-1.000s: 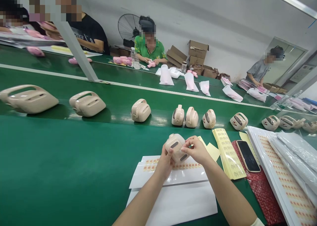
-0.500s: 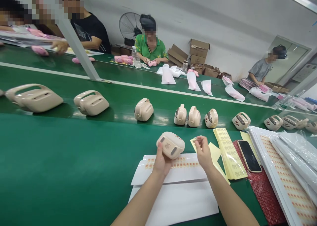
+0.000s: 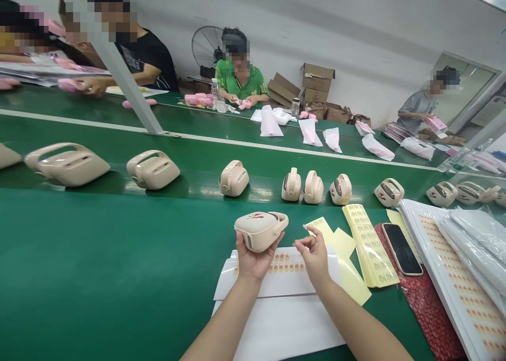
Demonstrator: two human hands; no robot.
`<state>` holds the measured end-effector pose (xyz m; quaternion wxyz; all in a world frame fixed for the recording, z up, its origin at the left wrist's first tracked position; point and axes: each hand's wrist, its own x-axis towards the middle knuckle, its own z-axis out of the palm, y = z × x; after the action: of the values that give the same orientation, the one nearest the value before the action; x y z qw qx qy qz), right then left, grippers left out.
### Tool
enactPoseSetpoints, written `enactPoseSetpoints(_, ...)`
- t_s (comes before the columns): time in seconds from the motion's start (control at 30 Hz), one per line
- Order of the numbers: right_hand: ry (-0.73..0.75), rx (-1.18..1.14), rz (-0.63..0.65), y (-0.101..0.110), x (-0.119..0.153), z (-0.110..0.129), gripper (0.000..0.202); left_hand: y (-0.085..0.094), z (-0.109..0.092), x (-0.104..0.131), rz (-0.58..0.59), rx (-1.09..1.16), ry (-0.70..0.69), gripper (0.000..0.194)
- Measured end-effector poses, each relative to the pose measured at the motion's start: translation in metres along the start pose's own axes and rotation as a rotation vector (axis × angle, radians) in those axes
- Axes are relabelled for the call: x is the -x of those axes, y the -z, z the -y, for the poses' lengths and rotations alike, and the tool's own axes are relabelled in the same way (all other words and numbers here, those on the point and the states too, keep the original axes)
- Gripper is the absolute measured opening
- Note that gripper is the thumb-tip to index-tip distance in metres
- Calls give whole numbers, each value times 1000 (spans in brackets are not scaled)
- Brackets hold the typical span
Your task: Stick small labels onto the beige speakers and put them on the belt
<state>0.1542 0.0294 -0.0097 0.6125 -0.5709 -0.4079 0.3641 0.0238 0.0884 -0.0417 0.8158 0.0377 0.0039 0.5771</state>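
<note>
My left hand [image 3: 255, 261] holds up a beige rounded device with a carry handle [image 3: 259, 232], gripping it from below. Its patterned face is tilted upward, a red motif showing on it, and the handle points right. To its right, my right hand [image 3: 314, 253] is apart from the device, fingertips drawn together in a pinch; whatever is between them is too small to make out. Under both hands lies a white sheet with rows of orange stickers [image 3: 286, 267]. Pale yellow sticker sheets [image 3: 348, 266] are just beyond my right hand.
Several similar beige devices [image 3: 154, 169] stand in a row along the green belt. At right are a yellow sticker stack [image 3: 367, 245], a phone [image 3: 402, 249], red bubble wrap [image 3: 427, 308] and larger sticker sheets [image 3: 454, 276]. Co-workers [image 3: 241, 81] sit across the belt.
The device in my left hand has turned from showing its underside to showing its patterned face and handle. My right hand has moved left and down from the yellow sheet, towards the device.
</note>
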Motion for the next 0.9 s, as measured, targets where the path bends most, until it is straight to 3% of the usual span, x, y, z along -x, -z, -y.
enactPoseSetpoints(0.13, -56, -305, -54, -29, -6, 31, 41, -4, 3, 5, 95, 16, 62, 55)
enactPoseSetpoints(0.3, -94, -409, -115, -56, -8, 33, 40, -11, 8, 10, 136, 64, 76, 44)
enactPoseSetpoints(0.77, 21, -246, -261, -66, -10, 16, 29, -13, 16, 10, 165, 100, 51, 55)
enactPoseSetpoints(0.9, 152, -62, -296, -66, -11, 9, 23, -13, 17, 10, 172, 119, 32, 56)
